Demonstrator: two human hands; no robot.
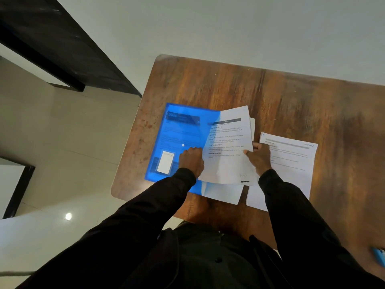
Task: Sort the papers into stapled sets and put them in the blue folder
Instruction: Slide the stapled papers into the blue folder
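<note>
Left hand (190, 160): fingers curled on blue folder (177, 130), likely lifting its cover | right hand (259, 158): fingers clamp paper set (227, 142) for insertion

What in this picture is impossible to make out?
All in the head view:
Small print on the white printed papers in the right hand: blurred; any staples are too small to see.
Whether the left hand grips or presses the translucent blue plastic folder: hidden by its knuckles.
Light blue object: cut off by the right edge.
Loose white sheet: lower part hidden by the right sleeve.
</note>
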